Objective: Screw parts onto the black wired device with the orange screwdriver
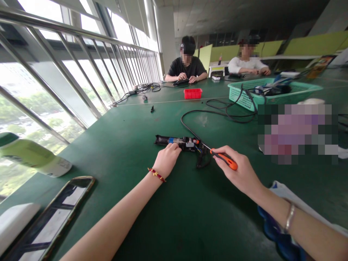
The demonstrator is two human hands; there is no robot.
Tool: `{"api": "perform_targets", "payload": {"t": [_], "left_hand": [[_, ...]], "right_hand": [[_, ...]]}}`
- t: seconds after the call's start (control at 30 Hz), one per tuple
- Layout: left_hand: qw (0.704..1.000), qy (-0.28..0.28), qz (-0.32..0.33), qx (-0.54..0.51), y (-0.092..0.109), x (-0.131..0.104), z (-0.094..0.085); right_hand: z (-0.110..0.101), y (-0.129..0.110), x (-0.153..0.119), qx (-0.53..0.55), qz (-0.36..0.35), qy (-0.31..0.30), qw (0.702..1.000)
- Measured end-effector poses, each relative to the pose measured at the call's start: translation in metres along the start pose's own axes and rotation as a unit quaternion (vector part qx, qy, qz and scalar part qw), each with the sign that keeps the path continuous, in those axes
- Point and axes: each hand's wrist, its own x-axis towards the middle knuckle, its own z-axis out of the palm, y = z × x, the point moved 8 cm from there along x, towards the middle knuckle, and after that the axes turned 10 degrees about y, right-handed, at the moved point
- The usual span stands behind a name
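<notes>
On the green table lies an opened black corded appliance [187,143], long and tube-shaped, with inner parts, thin wires and a blue band showing. A short dark piece sticks out below its right end; its exact kind is unclear. My left hand [167,157] grips the appliance's middle from the near side, fingers bent and partly hidden. In my right hand [236,168] is a screwdriver [227,160] with an orange and black handle. Its metal shaft points left, and the tip is at the exposed right end of the appliance; whether it touches a screw is too small to tell.
A black cable [187,113] runs from the appliance toward a green basket [241,98]. Beyond are a red tray [193,94] and two people working. At left are a phone [62,214] and a green bottle [35,154]; a blue-white item [276,232] lies under my right forearm.
</notes>
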Motion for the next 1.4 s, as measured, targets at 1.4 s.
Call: {"api": "perform_targets", "payload": {"t": [1.4], "left_hand": [[0.942,0.296,-0.018,-0.158,-0.013,0.000,-0.030]], "right_hand": [[0.019,0.000,-0.001,0.076,-0.018,-0.069,0.994]]}}
